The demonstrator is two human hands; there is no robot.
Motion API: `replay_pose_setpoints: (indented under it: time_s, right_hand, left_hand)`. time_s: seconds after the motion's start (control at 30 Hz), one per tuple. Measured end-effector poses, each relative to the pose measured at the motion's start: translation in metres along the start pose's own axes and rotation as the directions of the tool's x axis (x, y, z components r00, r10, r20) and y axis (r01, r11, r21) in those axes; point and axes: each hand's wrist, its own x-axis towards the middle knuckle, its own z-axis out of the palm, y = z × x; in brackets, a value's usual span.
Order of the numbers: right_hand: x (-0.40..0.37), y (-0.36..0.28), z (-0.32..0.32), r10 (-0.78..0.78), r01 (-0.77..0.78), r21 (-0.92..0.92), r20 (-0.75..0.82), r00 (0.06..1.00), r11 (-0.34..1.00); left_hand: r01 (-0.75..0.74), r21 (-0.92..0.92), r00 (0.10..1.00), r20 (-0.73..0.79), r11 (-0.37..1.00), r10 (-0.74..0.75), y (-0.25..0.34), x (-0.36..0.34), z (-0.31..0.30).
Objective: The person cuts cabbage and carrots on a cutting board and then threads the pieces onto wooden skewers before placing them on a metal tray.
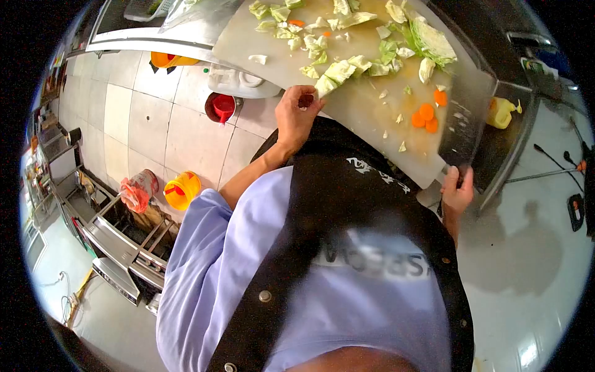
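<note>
My left hand (296, 118) is at the near edge of the white cutting board (365, 121), its fingers curled and pinched on the end of a pale green cabbage leaf (326, 85). In my right hand (457, 192) is the handle of a cleaver (466, 115), whose broad blade lies over the board's right side. Left of the blade are several orange carrot slices (426, 113). A large cut cabbage wedge (431, 42) rests at the far right of the board. Chopped cabbage pieces (316, 46) are scattered over the far half, with small bits nearer me.
Beyond the blade stands a yellow jug (501, 113). On the tiled floor to the left are a red pot (222, 108), a white plastic container (238, 82) and a yellow bucket (183, 190). A metal rack (121, 239) stands further left.
</note>
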Motion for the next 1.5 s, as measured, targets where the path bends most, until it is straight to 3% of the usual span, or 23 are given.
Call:
replay_pose_setpoints:
  time_s: [0.1,0.2,0.33,0.43,0.57,0.63,0.77,0.8,0.9,0.93,1.07,1.17,1.27,1.37,1.43,1.5]
  right_hand:
    - [-0.005,-0.073,0.004,-0.201,0.239,-0.08,0.321,0.925,0.968]
    - [-0.005,-0.078,0.027,-0.405,0.451,-0.021,0.404,0.82,0.892]
    - [-0.001,-0.088,0.034,-0.363,0.389,0.011,0.383,0.849,0.921]
    - [0.002,-0.079,0.034,-0.339,0.362,0.01,0.376,0.863,0.932]
    - [-0.001,-0.083,0.031,-0.317,0.334,0.02,0.369,0.873,0.942]
    - [-0.004,-0.08,0.031,-0.316,0.34,-0.003,0.361,0.877,0.94]
    - [-0.007,-0.06,0.033,-0.421,0.436,0.002,0.267,0.867,0.9]
    - [-0.008,-0.058,0.033,-0.439,0.448,0.019,0.243,0.865,0.894]
    - [-0.009,-0.05,0.03,-0.37,0.383,0.007,0.28,0.886,0.924]
    - [-0.008,-0.048,0.029,-0.326,0.346,-0.011,0.31,0.893,0.938]
    - [-0.008,-0.058,0.024,-0.324,0.338,-0.004,0.279,0.904,0.941]
    - [-0.01,-0.059,0.019,-0.318,0.333,-0.006,0.278,0.907,0.943]
    - [-0.01,-0.055,0.019,-0.342,0.352,0.014,0.271,0.9,0.936]
    - [-0.011,-0.054,0.018,-0.336,0.342,0.029,0.274,0.901,0.939]
    - [-0.011,-0.051,0.016,-0.322,0.325,0.038,0.281,0.904,0.945]
    - [-0.009,-0.049,0.016,-0.35,0.356,0.035,0.288,0.891,0.934]
  left_hand:
    - [0.029,0.004,0.999,0.022,1.0,-0.029,0.003,0.001,0.002]
    - [0.003,0.047,0.999,0.047,0.999,-0.005,0.011,0.001,-0.004]
    - [0.022,0.142,0.992,0.117,0.99,-0.039,0.018,0.013,-0.015]
    - [-0.105,0.27,0.974,0.224,0.957,0.043,0.019,0.03,-0.023]
    - [-0.175,0.274,0.93,0.362,0.946,0.067,0.022,0.043,-0.025]
    - [-0.175,0.239,0.938,0.337,0.955,0.088,0.016,0.042,-0.023]
    - [-0.235,0.193,0.919,0.364,0.953,0.153,0.022,0.031,-0.027]
    - [-0.242,0.17,0.889,0.434,0.955,0.148,0.025,0.029,-0.032]
    - [-0.642,0.312,0.731,0.524,0.701,0.437,0.039,0.025,-0.034]
    - [-0.63,0.341,0.725,0.58,0.698,0.372,0.042,0.023,-0.031]
    - [-0.789,0.388,0.585,0.709,0.475,0.393,0.036,0.025,-0.014]
    - [-0.776,0.42,0.601,0.721,0.471,0.346,0.017,0.026,0.001]
    - [-0.727,0.462,0.648,0.706,0.508,0.285,0.025,0.025,0.004]
    - [-0.603,0.286,0.742,0.543,0.744,0.393,0.031,0.027,-0.004]
    - [-0.16,0.049,0.858,0.5,0.986,0.114,0.042,0.027,-0.008]
    - [0.255,-0.233,0.868,0.483,0.939,-0.116,0.041,0.025,-0.01]
